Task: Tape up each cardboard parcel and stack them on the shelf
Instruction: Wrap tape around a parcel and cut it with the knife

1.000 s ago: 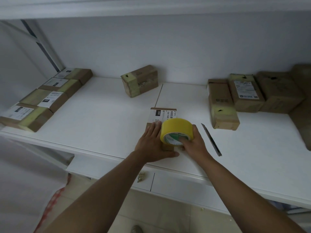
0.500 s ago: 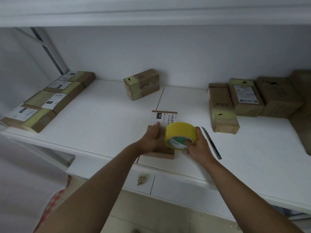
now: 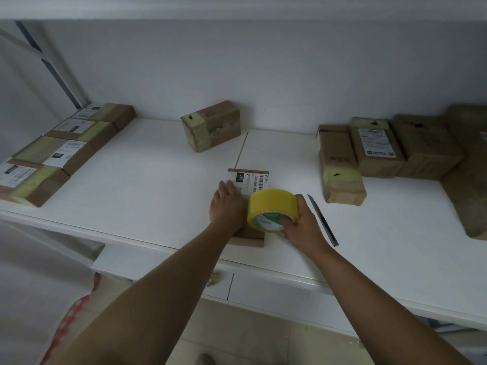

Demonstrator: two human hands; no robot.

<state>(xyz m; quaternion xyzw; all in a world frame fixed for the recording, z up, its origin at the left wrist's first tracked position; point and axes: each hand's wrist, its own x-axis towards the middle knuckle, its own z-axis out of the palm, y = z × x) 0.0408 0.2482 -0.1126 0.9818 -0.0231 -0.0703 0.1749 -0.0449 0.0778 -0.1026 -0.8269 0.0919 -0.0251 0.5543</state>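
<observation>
I see a utility knife [image 3: 322, 220] flat on the white top, a red-patterned cloth [image 3: 71, 312] low left.

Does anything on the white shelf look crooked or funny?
Yes. One cardboard box at the back sits alone, turned at an angle, while the boxes on the left line up in a neat row. A utility knife also lies loose beside the right hand.

Parcel-packing corner of a plain indoor room: white shelf [image 3: 147, 180] against a bare wall, taped cardboard parcels [image 3: 379, 146] with shipping labels along both sides, yellow tape roll [image 3: 271, 204], cutter [image 3: 322, 219], tiled floor [image 3: 250, 338] below.
</observation>
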